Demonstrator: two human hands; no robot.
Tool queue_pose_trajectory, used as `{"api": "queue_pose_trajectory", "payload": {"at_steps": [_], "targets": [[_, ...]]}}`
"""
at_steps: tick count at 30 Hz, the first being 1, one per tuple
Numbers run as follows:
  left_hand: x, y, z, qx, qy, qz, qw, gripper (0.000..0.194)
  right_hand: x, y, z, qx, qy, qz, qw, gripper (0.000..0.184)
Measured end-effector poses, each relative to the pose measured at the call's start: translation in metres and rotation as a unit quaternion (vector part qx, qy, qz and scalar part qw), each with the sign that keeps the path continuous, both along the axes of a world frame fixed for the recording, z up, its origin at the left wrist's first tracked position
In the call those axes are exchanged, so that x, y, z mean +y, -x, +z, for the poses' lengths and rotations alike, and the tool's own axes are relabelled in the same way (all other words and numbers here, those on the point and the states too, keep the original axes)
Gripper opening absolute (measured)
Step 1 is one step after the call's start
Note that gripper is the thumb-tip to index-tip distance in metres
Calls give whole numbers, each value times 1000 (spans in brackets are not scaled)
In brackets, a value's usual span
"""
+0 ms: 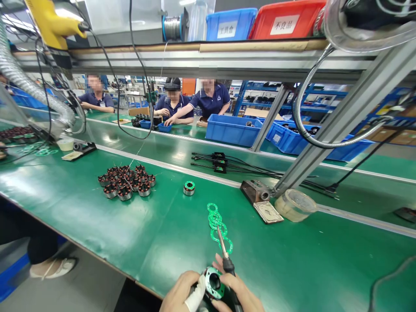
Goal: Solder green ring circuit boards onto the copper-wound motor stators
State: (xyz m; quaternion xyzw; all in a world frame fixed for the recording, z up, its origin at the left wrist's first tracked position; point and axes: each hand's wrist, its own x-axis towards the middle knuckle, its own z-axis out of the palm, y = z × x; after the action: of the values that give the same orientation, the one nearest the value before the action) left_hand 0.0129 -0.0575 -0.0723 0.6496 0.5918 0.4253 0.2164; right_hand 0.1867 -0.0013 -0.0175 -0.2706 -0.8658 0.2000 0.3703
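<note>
Near the bottom edge, my left hand point(182, 291), with white coverings on some fingers, grips a motor stator topped by a green ring-shaped circuit board point(218, 291). My right hand point(244, 294) is closed around the handle of a soldering iron point(228, 264); its fingers also touch the stator's side. The iron's metal tip points away from me, over a row of loose green ring boards point(215, 219) on the bench. Beyond them one stator with a green board on top point(189, 189) stands upright by itself. A cluster of copper-wound stators point(125, 184) sits to the left.
A soldering iron stand point(255, 191), a sponge pad point(269, 212) and a round tub point(295, 205) stand at right. Black cables point(234, 164) lie behind the metal rail. Blue bins point(232, 130) and several people are across the bench. A yellow tool point(53, 26) hangs upper left.
</note>
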Motion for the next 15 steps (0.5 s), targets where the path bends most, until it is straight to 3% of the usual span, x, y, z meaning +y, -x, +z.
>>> {"api": "queue_pose_trajectory", "payload": {"at_steps": [2, 4, 6, 9, 11, 15], "targets": [[1, 2, -5, -9, 40, 2, 999, 26, 0, 4, -2, 4, 0, -12, 1000, 28], [7, 8, -2, 2, 55, -42, 998, 48, 1, 8, -2, 12, -1, -14, 1000, 28], [15, 13, 8, 28, 66, -103, 992, 70, 3, 10, 2, 9, -10, 1, 1000, 31], [27, 18, 31, 76, 75, -162, 981, 76, 9, 5, 13, -18, -36, 11, 999, 35], [34, 20, 48, 87, 90, -155, 980, 74, 15, -3, 22, -34, -60, -23, 997, 35], [51, 39, 75, 71, 97, -44, 992, 66, 37, -30, 32, -59, -103, -127, 985, 32]]}}
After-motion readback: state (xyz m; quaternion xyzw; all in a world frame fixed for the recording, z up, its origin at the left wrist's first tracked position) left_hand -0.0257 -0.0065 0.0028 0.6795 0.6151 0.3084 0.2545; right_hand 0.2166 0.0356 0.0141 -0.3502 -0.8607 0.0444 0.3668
